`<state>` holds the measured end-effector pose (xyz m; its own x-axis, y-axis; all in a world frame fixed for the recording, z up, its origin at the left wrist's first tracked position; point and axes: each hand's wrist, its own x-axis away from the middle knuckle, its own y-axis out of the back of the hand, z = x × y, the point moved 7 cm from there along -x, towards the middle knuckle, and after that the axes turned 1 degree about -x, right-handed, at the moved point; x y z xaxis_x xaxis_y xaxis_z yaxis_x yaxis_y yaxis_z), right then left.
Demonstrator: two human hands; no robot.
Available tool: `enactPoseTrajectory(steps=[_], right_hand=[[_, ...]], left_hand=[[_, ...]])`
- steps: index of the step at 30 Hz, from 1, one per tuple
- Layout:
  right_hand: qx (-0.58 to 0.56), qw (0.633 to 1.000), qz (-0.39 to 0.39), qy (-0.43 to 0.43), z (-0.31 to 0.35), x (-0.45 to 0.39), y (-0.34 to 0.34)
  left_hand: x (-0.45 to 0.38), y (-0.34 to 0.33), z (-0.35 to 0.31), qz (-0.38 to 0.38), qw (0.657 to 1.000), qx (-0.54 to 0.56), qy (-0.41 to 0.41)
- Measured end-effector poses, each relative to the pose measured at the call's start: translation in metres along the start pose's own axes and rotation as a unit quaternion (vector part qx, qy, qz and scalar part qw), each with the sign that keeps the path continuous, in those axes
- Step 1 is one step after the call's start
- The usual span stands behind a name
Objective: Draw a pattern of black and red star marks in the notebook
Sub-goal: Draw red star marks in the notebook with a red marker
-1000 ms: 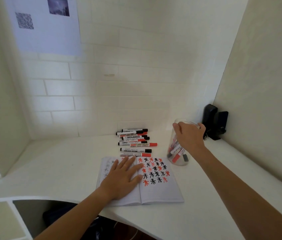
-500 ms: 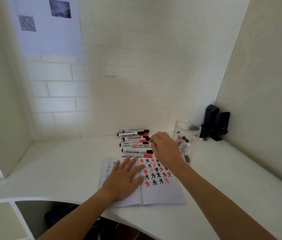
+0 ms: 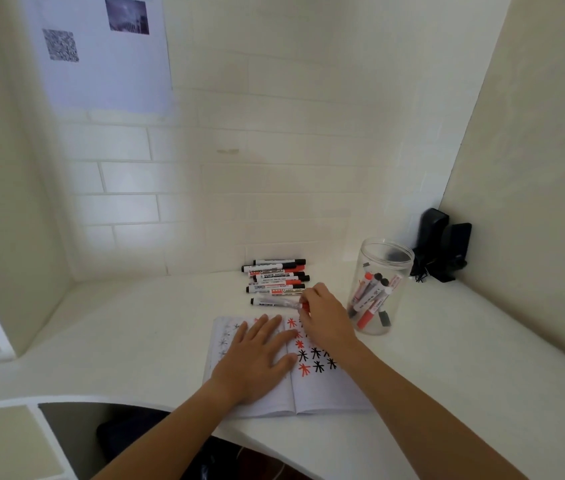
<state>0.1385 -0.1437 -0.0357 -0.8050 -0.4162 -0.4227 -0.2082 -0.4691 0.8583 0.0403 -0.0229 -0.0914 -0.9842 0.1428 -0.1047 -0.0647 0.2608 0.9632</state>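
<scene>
An open notebook [image 3: 326, 389] lies on the white desk, its right page covered with black and red star marks [image 3: 315, 362]. My left hand [image 3: 257, 358] rests flat on the left page with fingers spread. My right hand [image 3: 326, 317] is just above the notebook's top edge, its fingers pinching the red cap end of a marker [image 3: 286, 305] that lies nearest the notebook. The right hand hides part of the star pattern.
Several black and red markers [image 3: 276, 277] lie in a row behind the notebook. A clear plastic jar [image 3: 383, 271] with more markers stands at the right. A black device [image 3: 442, 249] sits in the back corner. The desk edge curves near me.
My right hand left the jar's rim and moved left and down to the marker nearest the notebook, closing its fingers on it. The left hand stayed on the page.
</scene>
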Motion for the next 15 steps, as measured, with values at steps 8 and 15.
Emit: enactPoseTrajectory(steps=[8,15], right_hand=[[-0.405,0.901,0.067,-0.14,0.014,0.055,0.013],[-0.492,0.856,0.107,-0.121,0.01,0.079,0.012]], left_hand=[[0.0,0.001,0.0,-0.014,1.0,0.013,0.0],[0.001,0.007,-0.001,-0.029,0.997,0.076,-0.014]])
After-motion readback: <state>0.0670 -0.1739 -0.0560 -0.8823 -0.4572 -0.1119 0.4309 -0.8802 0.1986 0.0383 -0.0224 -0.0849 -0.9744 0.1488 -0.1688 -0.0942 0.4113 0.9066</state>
